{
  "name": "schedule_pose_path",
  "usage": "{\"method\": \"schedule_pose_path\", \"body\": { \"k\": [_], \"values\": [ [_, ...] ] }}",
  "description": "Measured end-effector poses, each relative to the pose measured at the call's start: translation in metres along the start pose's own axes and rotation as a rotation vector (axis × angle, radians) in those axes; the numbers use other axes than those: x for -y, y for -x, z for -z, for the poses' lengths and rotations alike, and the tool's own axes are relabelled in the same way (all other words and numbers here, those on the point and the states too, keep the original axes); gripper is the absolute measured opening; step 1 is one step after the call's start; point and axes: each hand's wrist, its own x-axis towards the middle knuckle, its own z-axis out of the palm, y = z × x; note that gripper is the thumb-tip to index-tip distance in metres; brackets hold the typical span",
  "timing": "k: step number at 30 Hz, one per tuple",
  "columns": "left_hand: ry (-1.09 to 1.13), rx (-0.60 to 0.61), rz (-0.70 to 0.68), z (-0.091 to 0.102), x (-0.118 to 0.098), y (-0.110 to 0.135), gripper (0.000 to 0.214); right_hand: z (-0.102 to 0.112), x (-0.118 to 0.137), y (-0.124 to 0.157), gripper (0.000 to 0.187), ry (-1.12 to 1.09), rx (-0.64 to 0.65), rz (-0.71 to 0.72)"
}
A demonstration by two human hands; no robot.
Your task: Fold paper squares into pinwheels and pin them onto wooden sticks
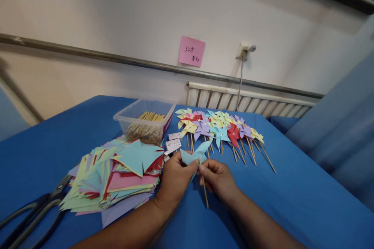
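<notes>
A light blue paper pinwheel [194, 155] with folded blades is held up in front of me. My left hand [177, 177] is closed on it, the thumb pressing near its middle. A thin wooden stick [205, 194] crosses the pinwheel's centre and slants down toward me. Close to the stick's upper end, my right hand [217, 179] pinches it between thumb and fingers; whether a small pin is also in that pinch is hidden. Left of my left hand lies a pile of cut paper sheets [131, 183] in several colours, a light blue one on top.
A clear plastic box [119, 116] of wooden sticks stands behind the paper pile. Small white boxes [173, 144] sit beside it. Several finished pinwheels [222, 134] lie at the back right. Large scissors [43, 206] rest at the left on the blue-covered table [277, 206].
</notes>
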Motion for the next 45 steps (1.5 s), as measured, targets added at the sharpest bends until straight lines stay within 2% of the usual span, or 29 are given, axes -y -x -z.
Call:
{"method": "schedule_pose_path", "body": {
  "k": [8, 14, 20, 28, 33, 39, 45],
  "values": [
    [0.074, 0.019, 0.068, -0.0001, -0.0023, -0.0013, 0.029, -0.0002, 0.0014, -0.0004, 0.043, 0.024, -0.018, 0.006],
    [0.082, 0.011, 0.064, -0.0004, -0.0016, -0.0020, 0.033, -0.0001, 0.0025, -0.0008, 0.044, 0.005, -0.028, -0.008],
    [0.086, 0.010, 0.063, -0.0005, -0.0011, -0.0016, 0.028, -0.0014, 0.0008, -0.0006, 0.045, 0.010, -0.057, -0.009],
    [0.203, 0.085, 0.069, 0.0002, -0.0069, 0.0026, 0.021, -0.0022, -0.0024, -0.0023, 0.045, -0.092, -0.127, -0.058],
    [0.174, 0.080, 0.054, 0.0013, -0.0076, 0.0041, 0.015, -0.0009, -0.0045, -0.0032, 0.042, -0.100, -0.119, -0.030],
    [0.171, 0.154, 0.009, 0.0034, -0.0094, 0.0045, 0.016, -0.0014, -0.0029, -0.0011, 0.040, -0.073, -0.166, 0.041],
    [0.171, 0.073, -0.021, 0.0072, -0.0099, 0.0023, 0.023, -0.0020, -0.0006, -0.0028, 0.041, -0.146, -0.181, 0.056]
  ]
}}
